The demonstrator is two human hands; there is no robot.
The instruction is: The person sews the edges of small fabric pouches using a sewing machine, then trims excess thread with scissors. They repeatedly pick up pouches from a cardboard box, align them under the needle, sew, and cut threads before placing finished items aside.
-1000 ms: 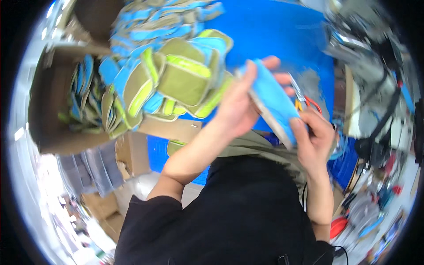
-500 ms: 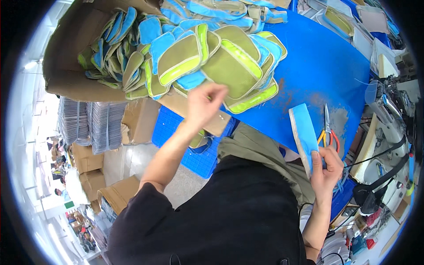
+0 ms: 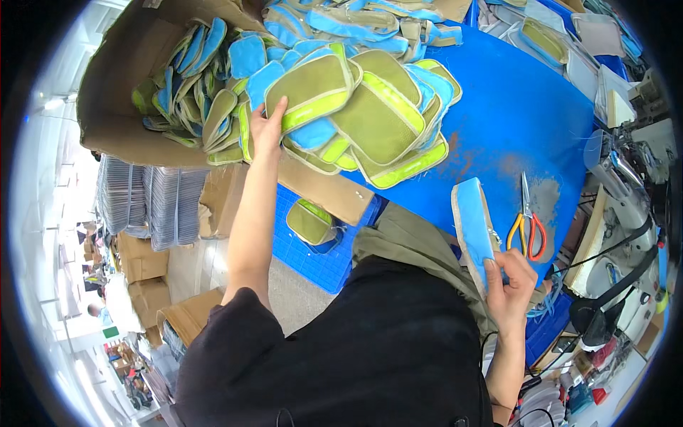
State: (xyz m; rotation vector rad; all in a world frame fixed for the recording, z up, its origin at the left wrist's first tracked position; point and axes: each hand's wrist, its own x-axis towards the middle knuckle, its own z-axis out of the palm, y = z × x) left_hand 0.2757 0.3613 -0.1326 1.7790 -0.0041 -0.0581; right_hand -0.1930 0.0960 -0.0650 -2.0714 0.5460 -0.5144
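Note:
At the near left edge of a pile, my left hand [image 3: 267,132] is closed on the corner of an olive mesh pouch [image 3: 309,92] with lime-green trim. Its thumb lies on top and the fingers go partly under the pouch. More olive pouches [image 3: 377,117] overlap beside it, with blue pieces between them. My right hand [image 3: 511,288] pinches the lower end of a long blue fabric strip [image 3: 472,217] with beige edging, held up in front of the table edge. Scissors [image 3: 527,220] with orange and red handles lie on the table just beyond that hand.
A large cardboard box [image 3: 107,107] of pouches opens onto the blue table [image 3: 519,107]. A sewing machine [image 3: 626,185] stands at the right. Below, one pouch [image 3: 309,222] lies on a blue plastic pallet [image 3: 302,252]. Bundled grey sheets [image 3: 171,203] are stacked at the left.
My left hand has moved left and away from me, and taken hold of the olive pouch's corner. My right hand has shifted slightly left and nearer with the blue strip.

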